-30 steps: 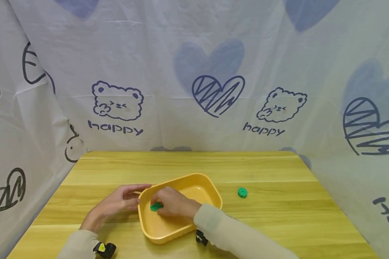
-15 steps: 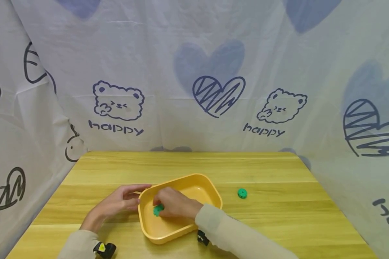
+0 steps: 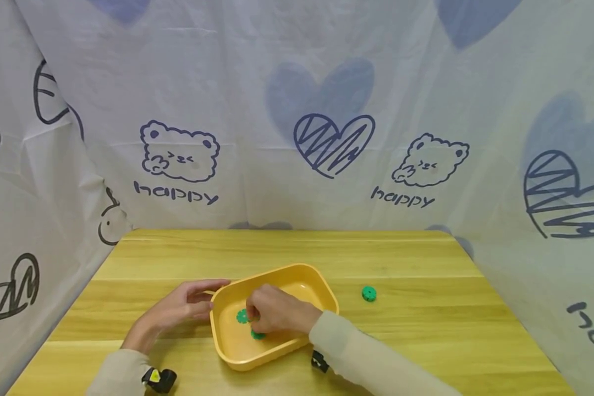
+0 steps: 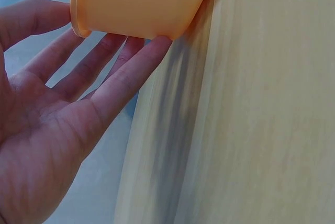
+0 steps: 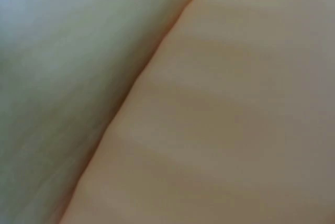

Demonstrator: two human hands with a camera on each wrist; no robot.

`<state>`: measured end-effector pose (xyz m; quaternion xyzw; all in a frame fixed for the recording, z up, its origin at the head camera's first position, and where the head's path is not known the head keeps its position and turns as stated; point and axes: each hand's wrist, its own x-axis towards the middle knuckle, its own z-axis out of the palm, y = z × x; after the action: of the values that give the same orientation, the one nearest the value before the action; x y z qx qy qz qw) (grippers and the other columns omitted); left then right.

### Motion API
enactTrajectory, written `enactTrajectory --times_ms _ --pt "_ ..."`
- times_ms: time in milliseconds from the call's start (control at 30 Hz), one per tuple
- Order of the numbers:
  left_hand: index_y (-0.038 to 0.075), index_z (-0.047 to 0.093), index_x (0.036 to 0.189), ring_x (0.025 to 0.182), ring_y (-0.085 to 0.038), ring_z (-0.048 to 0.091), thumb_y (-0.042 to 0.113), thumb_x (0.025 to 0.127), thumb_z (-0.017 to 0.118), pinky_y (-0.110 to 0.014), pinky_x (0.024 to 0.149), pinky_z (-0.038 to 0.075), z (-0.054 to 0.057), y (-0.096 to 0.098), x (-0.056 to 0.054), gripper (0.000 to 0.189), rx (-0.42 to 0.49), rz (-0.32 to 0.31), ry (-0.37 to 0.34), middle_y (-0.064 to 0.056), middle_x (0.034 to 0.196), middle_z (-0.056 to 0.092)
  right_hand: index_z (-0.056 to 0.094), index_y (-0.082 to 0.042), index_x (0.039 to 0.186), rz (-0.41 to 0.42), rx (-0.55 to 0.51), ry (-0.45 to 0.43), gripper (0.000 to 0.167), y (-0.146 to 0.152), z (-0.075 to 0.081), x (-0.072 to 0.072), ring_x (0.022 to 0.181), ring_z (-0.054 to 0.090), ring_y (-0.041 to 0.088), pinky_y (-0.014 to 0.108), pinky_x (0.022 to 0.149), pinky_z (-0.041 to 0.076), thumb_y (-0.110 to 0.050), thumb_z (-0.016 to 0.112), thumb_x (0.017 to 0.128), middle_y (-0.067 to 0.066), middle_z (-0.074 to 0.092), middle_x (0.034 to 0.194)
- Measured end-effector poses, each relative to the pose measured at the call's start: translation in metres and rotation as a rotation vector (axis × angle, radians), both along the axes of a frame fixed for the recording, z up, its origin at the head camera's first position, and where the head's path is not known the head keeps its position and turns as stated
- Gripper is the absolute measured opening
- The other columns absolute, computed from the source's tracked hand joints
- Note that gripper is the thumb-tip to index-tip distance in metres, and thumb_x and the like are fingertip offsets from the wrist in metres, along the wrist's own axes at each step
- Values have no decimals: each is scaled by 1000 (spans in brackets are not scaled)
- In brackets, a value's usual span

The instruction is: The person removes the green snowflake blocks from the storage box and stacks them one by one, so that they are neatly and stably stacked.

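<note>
A yellow plastic bin (image 3: 230, 360) sits tilted across the table in front of me. My left hand (image 3: 173, 311) rests against its left end; in the left wrist view the nearly straight fingers (image 4: 125, 82) touch its outer wall and edge. My right hand (image 3: 277, 311) reaches inside the bin, fingers curled and pointing down. Beneath its fingertips a green notched disc (image 3: 257, 334) shows partly, seemingly pinched, though the tips are hidden. Just left of the fingers lies a second green disc (image 3: 242, 316).
On the wooden table (image 3: 425, 330), right of the bin, lies another green notched disc (image 3: 369, 293). A white curtain (image 3: 257, 82) printed with hearts and bears hangs behind and along both sides. The right wrist view shows only blurred pale surfaces.
My right hand has shifted slightly right inside the bin. One green disc now shows uncovered to its left and another beneath its fingers. My left hand has stayed on the bin.
</note>
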<state>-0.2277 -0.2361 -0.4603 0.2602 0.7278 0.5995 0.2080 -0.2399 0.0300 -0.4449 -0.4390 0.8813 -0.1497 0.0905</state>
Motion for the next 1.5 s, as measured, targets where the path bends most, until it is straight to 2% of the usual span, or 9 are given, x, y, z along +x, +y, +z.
enactTrajectory --times_ms 100,200,367,500,600,833,1167,1333,1500 --pt "-6 37 155 123 -19 67 9 105 54 -38 99 62 2 0 0 56 -6 4 1 -39 150 44 75 -12 85 33 18 -13 3 7 2 -1 65 49 -2 5 59 41 -14 78 85 -8 68 76" --pt "-7 37 155 124 -20 67 8 104 54 -37 99 62 3 1 0 56 -2 2 2 -40 149 44 77 -11 89 69 27 -42 5 15 4 -2 71 52 -3 4 65 44 -14 79 86 -7 71 82" --pt "-8 37 155 124 -21 67 7 104 54 -37 99 62 2 2 0 55 2 -1 4 -41 149 44 79 -12 97 113 42 -100 17 27 6 0 73 58 -4 3 69 48 -11 82 80 -5 75 90" --pt "-6 38 155 123 -19 68 8 105 55 -37 99 62 1 1 0 55 -9 6 1 -40 150 44 79 -11 107 147 65 -96 28 30 6 2 79 61 -3 3 74 48 -8 82 79 -3 75 99" --pt "-6 38 155 123 -19 68 8 104 54 -37 98 62 -1 0 -1 55 -12 8 -9 -39 150 45 78 -10 108 156 74 -85 28 28 6 3 81 61 -1 3 73 48 -7 79 80 -3 74 98" --pt "-7 37 155 123 -20 68 6 104 53 -37 98 63 -2 -1 -1 55 -5 -2 -7 -38 149 46 78 -13 97 146 121 -63 15 25 4 3 73 53 -3 4 64 44 -13 82 82 -10 67 84" --pt "-6 38 155 122 -19 68 7 104 54 -37 97 63 -1 -1 -1 55 -9 4 -9 -37 149 46 77 -15 91 125 142 -26 9 32 3 2 69 52 -3 5 62 44 -20 81 84 -13 66 79" --pt "-6 38 155 123 -20 68 7 104 55 -38 98 62 -1 0 -1 55 -11 4 -11 -38 150 45 75 -15 87 115 107 -3 7 38 4 0 66 48 -2 6 59 40 -19 79 83 -13 62 76" --pt "-6 38 155 123 -19 68 8 104 56 -37 98 62 -1 0 -1 56 -15 13 -4 -38 149 45 70 -15 82 53 35 -26 7 50 11 -1 65 42 2 12 58 35 -18 76 82 -11 53 71"
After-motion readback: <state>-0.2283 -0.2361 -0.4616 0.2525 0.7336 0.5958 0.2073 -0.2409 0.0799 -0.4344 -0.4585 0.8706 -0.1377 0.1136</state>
